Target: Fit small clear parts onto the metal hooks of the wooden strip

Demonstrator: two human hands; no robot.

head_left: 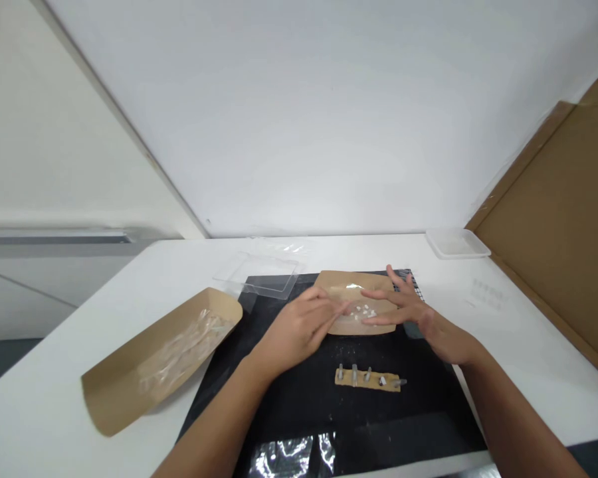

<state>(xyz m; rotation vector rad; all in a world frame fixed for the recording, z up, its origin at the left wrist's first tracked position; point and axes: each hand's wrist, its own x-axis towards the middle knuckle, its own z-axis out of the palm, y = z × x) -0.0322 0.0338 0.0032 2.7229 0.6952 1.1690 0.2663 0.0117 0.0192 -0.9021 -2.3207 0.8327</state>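
Note:
A small kraft-paper tray [361, 282] lies on the black mat, holding several white fragments [363, 311] under what looks like clear film. My left hand [299, 325] comes in from the left, its fingertips at the tray's near left side, on or just over the film. My right hand [408, 312] hovers over the tray's right end with fingers spread, and I see nothing in it. Below both hands lies a kraft strip [366, 378] with several small metal bolts standing in it.
A larger kraft tray [119, 378] with a crumpled clear bag sits at the left. A clear plastic lid [259, 275] lies behind it, and a white tray [456, 243] stands at the far back. The black mat [379, 425] lies on a white table [528, 345], with a cardboard panel [543, 179] on the right.

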